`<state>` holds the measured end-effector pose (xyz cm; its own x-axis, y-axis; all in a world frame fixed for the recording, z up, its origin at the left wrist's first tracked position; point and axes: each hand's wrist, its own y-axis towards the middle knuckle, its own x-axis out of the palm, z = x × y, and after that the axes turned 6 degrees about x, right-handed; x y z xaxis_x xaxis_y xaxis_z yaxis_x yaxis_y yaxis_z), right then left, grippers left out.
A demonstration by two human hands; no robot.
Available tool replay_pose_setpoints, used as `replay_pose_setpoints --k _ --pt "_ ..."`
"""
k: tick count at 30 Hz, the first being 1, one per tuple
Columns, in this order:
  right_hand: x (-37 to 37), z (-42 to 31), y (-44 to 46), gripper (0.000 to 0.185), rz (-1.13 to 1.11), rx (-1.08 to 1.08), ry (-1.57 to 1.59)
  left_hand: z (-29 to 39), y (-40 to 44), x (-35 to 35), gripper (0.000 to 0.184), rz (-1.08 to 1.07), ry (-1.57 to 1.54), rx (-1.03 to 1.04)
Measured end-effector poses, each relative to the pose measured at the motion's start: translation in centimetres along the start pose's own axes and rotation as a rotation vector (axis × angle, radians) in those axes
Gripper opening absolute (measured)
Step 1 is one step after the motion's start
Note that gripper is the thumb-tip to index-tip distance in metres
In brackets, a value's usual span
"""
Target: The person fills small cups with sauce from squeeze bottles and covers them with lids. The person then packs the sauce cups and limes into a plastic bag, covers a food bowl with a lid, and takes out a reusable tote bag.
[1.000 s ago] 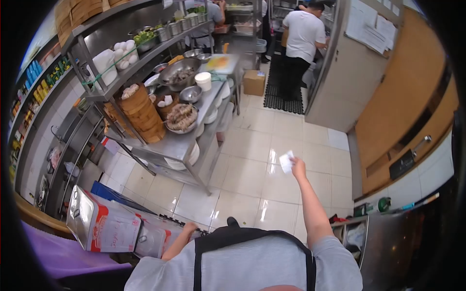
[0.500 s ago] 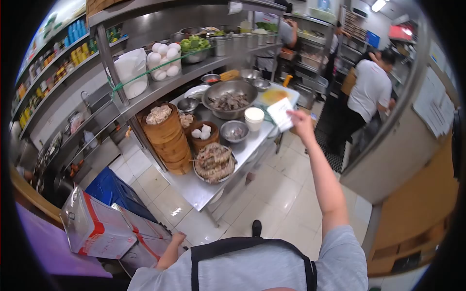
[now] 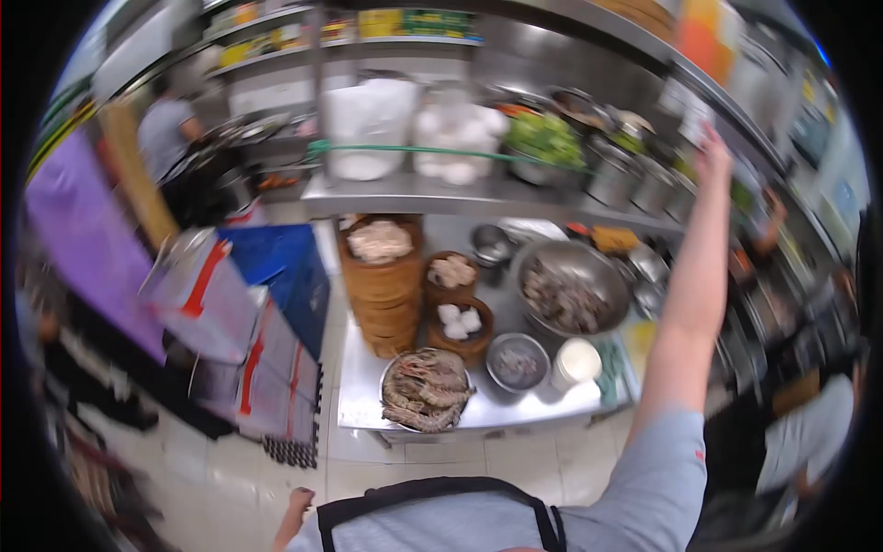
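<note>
My right hand (image 3: 714,158) reaches up at the right, level with the upper shelf's rail. Its fingers look closed on a white paper slip (image 3: 695,120), though motion blurs the fingertips. Low on the left hangs my left hand (image 3: 301,500), fingers curled, with nothing visible in it. On the metal table (image 3: 363,391), a plate of large prawns (image 3: 426,390) lies closest to me. Behind it are a small steel bowl (image 3: 517,364), a white tub (image 3: 577,362) and a big steel bowl (image 3: 572,287) of greyish seafood.
Stacked bamboo steamers (image 3: 382,294) stand at the table's left. Above runs a steel shelf (image 3: 460,201) with a container of eggs (image 3: 457,138) and green vegetables (image 3: 543,145). Red-striped tins (image 3: 207,299) and a blue crate (image 3: 292,276) stand left. Other people are at both sides.
The view has swung rightward and closer to the table. My right hand has gone from over the table's far end up to the shelf rail with the paper slip. My left hand is farther from the tins.
</note>
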<state>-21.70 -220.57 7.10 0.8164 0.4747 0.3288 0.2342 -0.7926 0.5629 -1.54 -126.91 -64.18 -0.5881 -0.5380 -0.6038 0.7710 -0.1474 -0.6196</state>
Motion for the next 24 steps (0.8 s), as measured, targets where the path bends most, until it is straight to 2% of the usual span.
replay_pose_setpoints --k 1,2,3,4,5,6,7,8,10,12,14,17,18,19,20,22,23,24 --pt "0.9 -0.5 0.6 0.048 -0.024 -0.035 0.085 -1.3 -3.1 -1.0 0.026 -0.125 -0.156 0.091" --pt "1.8 -1.3 0.7 0.048 0.024 -0.033 0.049 -2.2 -6.4 0.2 0.027 -0.027 0.035 -0.019" --pt "-0.4 0.1 5.1 0.046 -0.098 -0.123 0.105 -4.0 -8.2 1.8 0.029 0.057 0.084 -0.001" --pt "-0.3 -0.5 5.5 0.045 -0.026 -0.059 -0.005 -6.0 -9.5 3.2 0.031 -0.024 0.171 -0.136" --pt "-2.4 0.3 8.7 0.044 -0.103 -0.063 -0.025 -6.8 -11.2 4.4 0.034 -0.027 0.021 -0.329" --pt "-1.3 -0.3 8.1 0.043 0.096 -0.02 -0.193 -8.4 -12.0 6.2 0.033 0.012 0.017 -0.347" --pt "-0.2 -1.1 7.1 0.042 0.219 -0.049 -0.22 -8.8 -13.1 7.3 0.034 0.026 0.068 -0.378" --pt "2.4 -1.8 5.2 0.04 0.28 -0.15 -0.138 -9.1 -14.2 8.5 0.034 0.063 0.008 -0.431" --pt "8.7 -4.3 -0.7 0.037 0.34 -0.37 0.102 -8.3 -15.8 9.9 0.033 0.029 0.002 -0.401" --pt "15.3 -6.4 -6.8 0.034 0.324 -0.532 0.335 -5.4 -19.1 10.1 0.033 0.174 -0.063 -0.321" --pt "20.6 -8.1 -12.6 0.031 0.302 -0.639 0.471 -5.2 -19.9 10.5 0.037 0.26 -0.063 -0.257" --pt "26.0 -10.0 -19.0 0.029 0.223 -0.755 0.417 -5.7 -21.9 9.6 0.04 0.286 -0.095 -0.266" --pt "27.7 -10.5 -20.6 0.033 0.181 -0.851 0.332 -5.9 -23.0 9.1 0.04 0.339 -0.158 -0.277" --pt "29.1 -11.1 -22.4 0.031 0.304 -1.056 0.103 -6.7 -24.0 8.8 0.039 0.393 -0.22 -0.287" --pt "31.0 -12.1 -25.1 0.031 0.22 -0.939 0.311 -8.0 -24.9 8.7 0.039 0.397 -0.22 -0.298" --pt "33.8 -14.5 -30.1 0.029 0.362 -1.035 0.234 -10.9 -26.9 9.0 0.037 0.448 -0.297 -0.348" --pt "34.9 -15.7 -32.5 0.029 0.358 -1.026 0.237 -12.4 -28.3 9.2 0.036 0.44 -0.373 -0.393" --pt "35.9 -17.0 -34.9 0.025 0.246 -1.026 0.409 -14.3 -29.6 9.5 0.036 0.443 -0.371 -0.402"
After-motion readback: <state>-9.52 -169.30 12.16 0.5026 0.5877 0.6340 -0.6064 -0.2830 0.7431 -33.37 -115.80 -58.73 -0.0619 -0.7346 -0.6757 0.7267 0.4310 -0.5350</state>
